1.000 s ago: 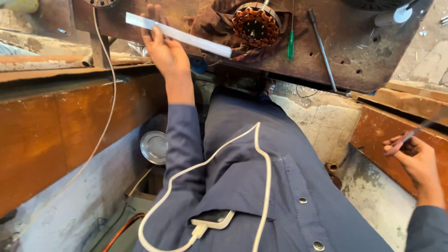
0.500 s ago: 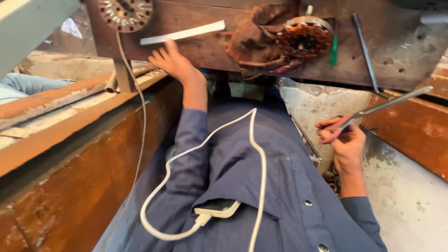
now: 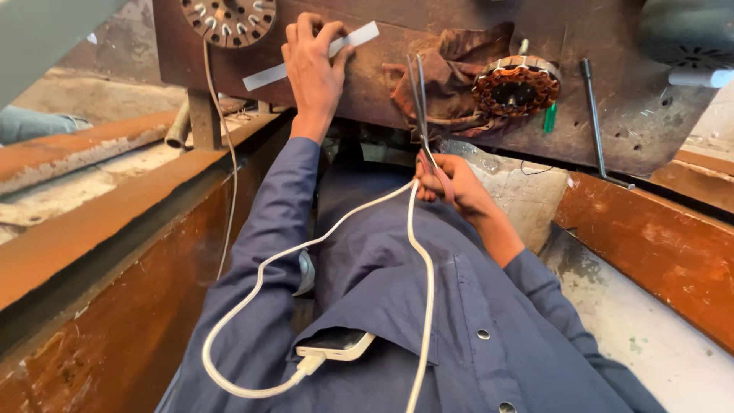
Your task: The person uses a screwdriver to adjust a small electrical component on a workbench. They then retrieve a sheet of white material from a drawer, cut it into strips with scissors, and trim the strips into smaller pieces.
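My left hand (image 3: 313,65) grips a long white strip (image 3: 267,76) that lies slanted on the rusty brown work table (image 3: 382,92). The strip sticks out on both sides of the fingers. My right hand (image 3: 451,183) holds a pair of scissors (image 3: 419,92) by the pinkish handles, blades pointing up toward the table edge, a little to the right of the strip. A copper-wound motor stator (image 3: 516,86) rests on a brown rag (image 3: 443,76) just right of the scissors.
A second round stator (image 3: 228,19) lies at the table's top left. A green screwdriver (image 3: 549,118) and a dark metal rod (image 3: 592,115) lie right of the rag. A white cable (image 3: 413,268) runs to a phone (image 3: 336,343) in my shirt pocket. Rusty orange ledges (image 3: 115,229) flank both sides.
My right hand has swung in from the right with the scissors, bringing them upright near the strip. My left hand has closed over the strip on the table.
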